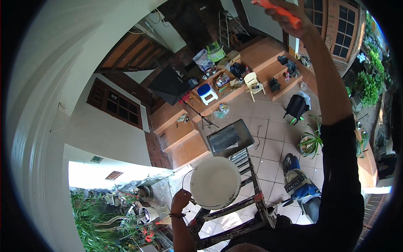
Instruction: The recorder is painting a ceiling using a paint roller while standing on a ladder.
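A round, pale bucket [215, 183] with whitish contents rests at the top of a worn, paint-spotted ladder [250, 180]. My left hand [180, 201], closed beside the bucket's left rim, grips its thin wire handle [183, 181]. A dark beaded bracelet circles that wrist. Up at the top right, my right arm is stretched high. The fingers of my right hand [289, 21] are wrapped round an orange tool handle [280, 11]; its working end is not visible, so I cannot tell the tool's kind.
White wall and ceiling curve along the left. Below are tiled floor, orange steps [184, 143], a dark tray [231, 137], a light stand [201, 116], a blue-topped stool [207, 93], a cream chair [253, 85], a black backpack [297, 107], a potted plant [309, 143] and a blue motorcycle [303, 189].
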### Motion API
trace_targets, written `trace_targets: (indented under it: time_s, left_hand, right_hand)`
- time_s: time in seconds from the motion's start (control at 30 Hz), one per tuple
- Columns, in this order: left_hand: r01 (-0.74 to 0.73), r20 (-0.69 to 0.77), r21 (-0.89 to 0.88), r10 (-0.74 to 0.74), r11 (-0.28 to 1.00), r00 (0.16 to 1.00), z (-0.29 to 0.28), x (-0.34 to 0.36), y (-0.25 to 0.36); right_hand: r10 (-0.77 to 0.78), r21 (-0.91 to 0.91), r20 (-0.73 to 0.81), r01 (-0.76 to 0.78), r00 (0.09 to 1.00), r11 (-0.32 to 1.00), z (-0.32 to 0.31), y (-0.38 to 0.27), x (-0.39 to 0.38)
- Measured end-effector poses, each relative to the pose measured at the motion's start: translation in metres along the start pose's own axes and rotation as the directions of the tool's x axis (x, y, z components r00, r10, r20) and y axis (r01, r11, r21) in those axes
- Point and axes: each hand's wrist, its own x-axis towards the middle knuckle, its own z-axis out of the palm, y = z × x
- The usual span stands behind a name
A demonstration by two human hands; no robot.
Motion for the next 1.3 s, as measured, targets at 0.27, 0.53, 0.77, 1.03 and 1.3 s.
trace_targets:
  time_s: [0.27, 0.53, 0.77, 1.03, 1.3]
  left_hand:
    - [0.014, -0.017, -0.01, -0.014, 1.0, 1.0, -0.003, -0.007, 0.002]
    - [0.04, -0.012, 0.012, -0.04, 0.999, 0.999, -0.007, -0.013, 0.017]
    - [0.038, -0.025, 0.034, -0.037, 0.999, 0.999, -0.005, -0.013, 0.008]
    - [0.003, -0.051, 0.038, -0.001, 0.999, 0.999, -0.004, -0.007, 0.001]
    - [0.034, -0.031, 0.062, -0.032, 0.997, 0.999, -0.008, -0.015, 0.008]
  right_hand:
    - [0.098, 0.028, -0.447, -0.095, 0.889, 0.995, 0.003, 0.042, 0.067]
    - [0.157, 0.054, -0.461, -0.149, 0.873, 0.987, 0.015, 0.054, 0.069]
    - [0.073, -0.081, -0.453, -0.123, 0.889, 0.989, 0.027, 0.046, 0.09]
    - [0.007, -0.053, -0.426, -0.033, 0.905, 0.998, 0.049, 0.042, 0.083]
    - [0.094, 0.048, -0.369, -0.082, 0.925, 0.995, 0.089, 0.008, -0.02]
